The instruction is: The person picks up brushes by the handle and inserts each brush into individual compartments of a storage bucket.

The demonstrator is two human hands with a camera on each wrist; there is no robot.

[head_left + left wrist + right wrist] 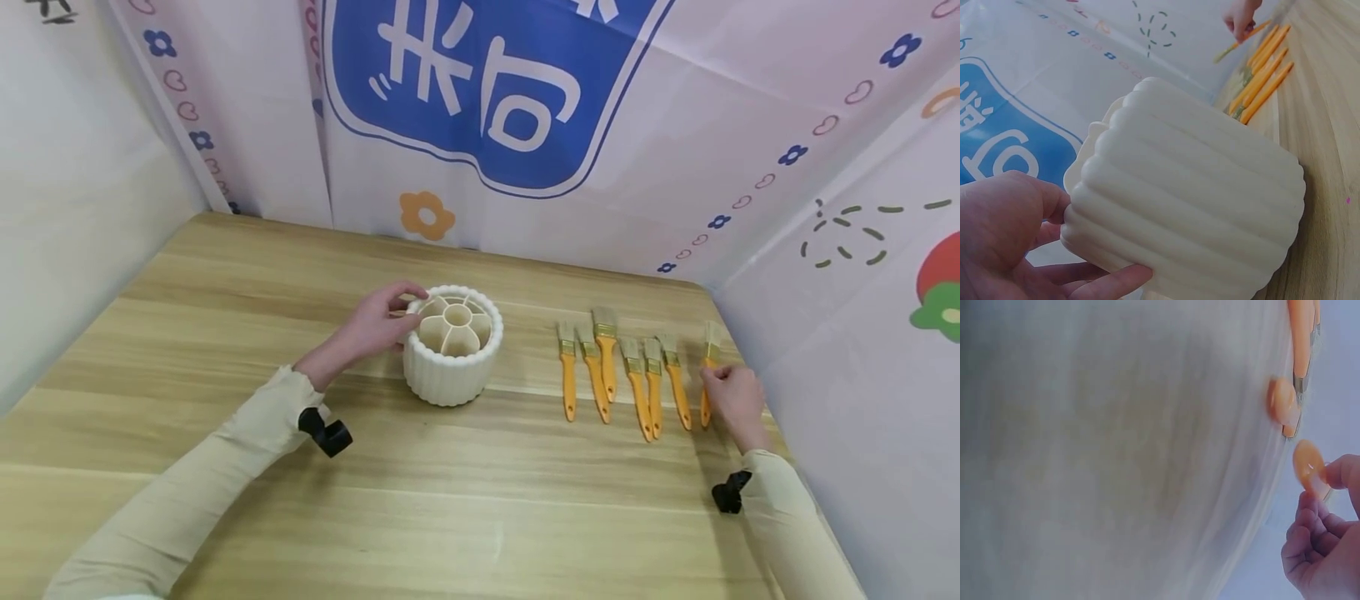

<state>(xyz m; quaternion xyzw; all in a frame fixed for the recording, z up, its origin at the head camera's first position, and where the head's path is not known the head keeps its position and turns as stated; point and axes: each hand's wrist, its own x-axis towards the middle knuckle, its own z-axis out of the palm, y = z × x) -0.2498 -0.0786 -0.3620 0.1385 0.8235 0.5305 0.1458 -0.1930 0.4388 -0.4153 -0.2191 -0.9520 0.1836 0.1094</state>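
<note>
A white, ribbed round organizer (448,379) with a ring of petal-shaped compartments around a central tube stands upright on the table. My left hand (375,321) grips its left rim; in the left wrist view the fingers (1119,280) lie along the ribbed wall. Far to the right, my right hand (737,398) pinches the orange handle of a flat paintbrush (711,354) between thumb and fingers, its bristles pointing away from me. The handle's end (1307,464) shows above the fingertips in the right wrist view.
Several more orange-handled paintbrushes (652,400) lie in a loose row between the organizer and my right hand, bristles toward the back. The wooden table (465,508) meets printed white sheets (630,167) at the back and sides.
</note>
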